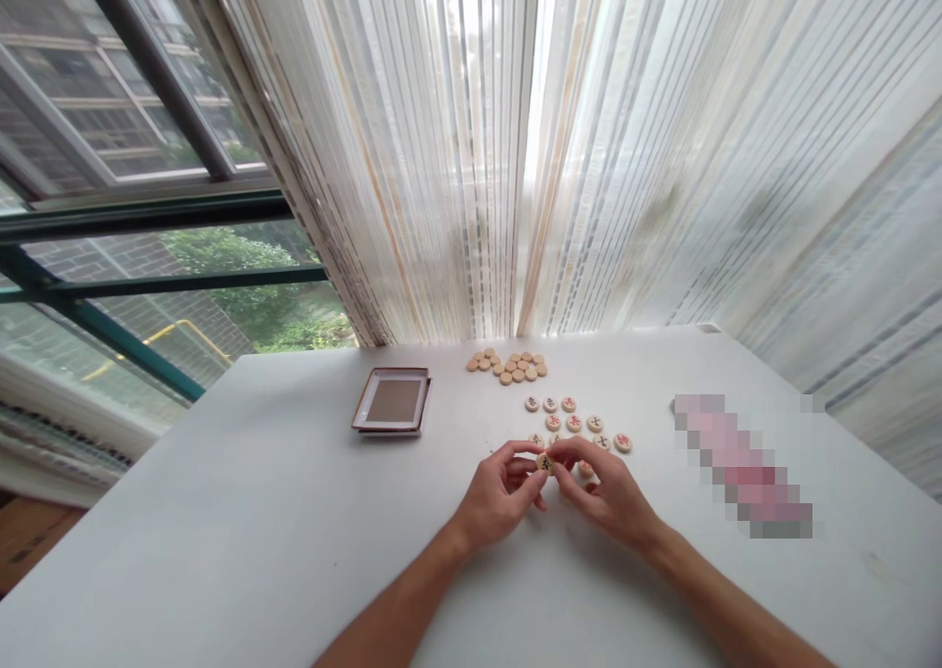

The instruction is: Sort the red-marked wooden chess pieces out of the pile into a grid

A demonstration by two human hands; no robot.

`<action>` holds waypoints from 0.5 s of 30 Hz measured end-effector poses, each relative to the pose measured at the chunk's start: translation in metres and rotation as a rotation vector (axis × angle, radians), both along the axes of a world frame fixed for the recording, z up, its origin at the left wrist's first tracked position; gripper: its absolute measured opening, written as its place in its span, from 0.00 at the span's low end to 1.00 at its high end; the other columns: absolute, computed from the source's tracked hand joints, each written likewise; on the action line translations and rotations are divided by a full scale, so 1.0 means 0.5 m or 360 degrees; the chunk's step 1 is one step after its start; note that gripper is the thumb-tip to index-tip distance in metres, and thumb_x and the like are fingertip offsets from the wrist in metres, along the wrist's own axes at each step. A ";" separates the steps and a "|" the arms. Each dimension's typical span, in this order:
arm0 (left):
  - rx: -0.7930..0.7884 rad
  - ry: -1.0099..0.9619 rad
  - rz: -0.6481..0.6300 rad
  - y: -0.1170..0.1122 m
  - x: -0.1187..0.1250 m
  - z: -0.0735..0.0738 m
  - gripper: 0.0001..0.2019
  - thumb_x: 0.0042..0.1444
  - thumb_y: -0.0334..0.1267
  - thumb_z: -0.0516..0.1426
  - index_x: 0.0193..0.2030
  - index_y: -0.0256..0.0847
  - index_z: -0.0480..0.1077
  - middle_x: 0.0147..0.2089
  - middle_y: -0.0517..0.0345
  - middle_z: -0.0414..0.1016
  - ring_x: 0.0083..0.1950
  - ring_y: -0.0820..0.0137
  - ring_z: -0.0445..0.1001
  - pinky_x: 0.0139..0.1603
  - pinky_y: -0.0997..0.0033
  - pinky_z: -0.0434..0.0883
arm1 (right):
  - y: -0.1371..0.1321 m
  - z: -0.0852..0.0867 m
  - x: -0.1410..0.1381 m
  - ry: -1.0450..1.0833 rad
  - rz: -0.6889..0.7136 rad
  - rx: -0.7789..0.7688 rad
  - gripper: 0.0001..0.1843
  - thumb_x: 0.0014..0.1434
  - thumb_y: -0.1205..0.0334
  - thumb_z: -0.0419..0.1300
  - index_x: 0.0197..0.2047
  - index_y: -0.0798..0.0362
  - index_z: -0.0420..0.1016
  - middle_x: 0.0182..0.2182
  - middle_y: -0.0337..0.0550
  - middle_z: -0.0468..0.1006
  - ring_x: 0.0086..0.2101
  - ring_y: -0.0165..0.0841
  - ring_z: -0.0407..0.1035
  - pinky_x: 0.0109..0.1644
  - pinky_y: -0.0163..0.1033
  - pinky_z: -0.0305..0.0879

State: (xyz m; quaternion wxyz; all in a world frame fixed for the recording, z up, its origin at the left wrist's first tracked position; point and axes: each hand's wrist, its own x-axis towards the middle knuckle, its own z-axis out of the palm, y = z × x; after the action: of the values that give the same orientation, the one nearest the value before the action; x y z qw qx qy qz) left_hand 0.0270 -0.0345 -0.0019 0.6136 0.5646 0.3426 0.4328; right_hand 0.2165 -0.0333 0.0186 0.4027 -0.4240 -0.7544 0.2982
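Observation:
Between my two hands is a round wooden Chinese chess piece (545, 464) with a dark character facing up. My left hand (504, 487) pinches it from the left with thumb and fingers. From the other side, my right hand (600, 482) grips its edge with closed fingertips. Just beyond my hands lie several face-up pieces in loose rows, among them a red-marked piece (574, 423) and a black-marked piece (596, 423). A few more are partly hidden behind my fingers. Farther back, a group of pieces (521, 366) shows blank wooden tops.
An open shallow box (358, 425) with a pale inner border stands at the left on the white table (242, 511). A blurred-out pink object (743, 467) lies to the right. Striped sheer curtains (500, 158) hang along the far edge, with a window at left.

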 end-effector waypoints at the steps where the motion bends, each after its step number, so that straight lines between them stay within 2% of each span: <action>1: 0.0023 0.0042 0.0010 -0.002 0.000 0.002 0.19 0.61 0.46 0.60 0.54 0.37 0.66 0.42 0.47 0.80 0.29 0.72 0.76 0.35 0.70 0.74 | 0.001 0.000 0.001 -0.0007 -0.0004 0.0015 0.07 0.65 0.60 0.57 0.44 0.52 0.73 0.35 0.45 0.78 0.33 0.34 0.73 0.29 0.33 0.70; 5: 0.0157 0.0236 0.0033 -0.012 0.005 0.005 0.18 0.62 0.47 0.58 0.54 0.39 0.68 0.43 0.48 0.81 0.31 0.69 0.78 0.34 0.69 0.74 | 0.005 0.001 0.006 -0.0034 -0.0026 0.0077 0.05 0.62 0.59 0.60 0.38 0.51 0.73 0.30 0.41 0.77 0.32 0.33 0.73 0.35 0.36 0.71; 10: 0.0226 0.0319 0.0051 -0.016 0.009 0.010 0.17 0.62 0.46 0.58 0.53 0.40 0.69 0.42 0.50 0.81 0.31 0.69 0.79 0.35 0.69 0.75 | 0.008 -0.001 0.006 -0.0016 -0.0053 0.0010 0.10 0.65 0.56 0.59 0.35 0.52 0.73 0.27 0.40 0.77 0.29 0.33 0.73 0.32 0.35 0.70; 13: 0.0194 0.0286 0.0046 -0.014 0.006 0.015 0.18 0.62 0.46 0.58 0.54 0.39 0.68 0.41 0.49 0.81 0.31 0.69 0.78 0.35 0.69 0.75 | 0.005 0.003 0.004 0.0018 -0.0057 -0.0004 0.11 0.66 0.55 0.56 0.36 0.52 0.74 0.27 0.41 0.77 0.29 0.33 0.73 0.31 0.35 0.70; 15: 0.0153 0.0231 0.0062 -0.011 0.004 0.015 0.18 0.62 0.47 0.58 0.54 0.38 0.68 0.41 0.48 0.80 0.30 0.69 0.78 0.34 0.69 0.75 | 0.002 0.007 0.003 0.0025 -0.0042 -0.0020 0.09 0.66 0.57 0.56 0.39 0.52 0.74 0.29 0.42 0.78 0.30 0.34 0.74 0.26 0.33 0.67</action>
State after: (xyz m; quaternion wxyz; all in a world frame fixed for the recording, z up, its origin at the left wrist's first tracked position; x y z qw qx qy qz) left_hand 0.0290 -0.0398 0.0054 0.5509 0.6166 0.3759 0.4183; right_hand 0.2179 -0.0323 0.0224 0.4099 -0.4341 -0.7436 0.3008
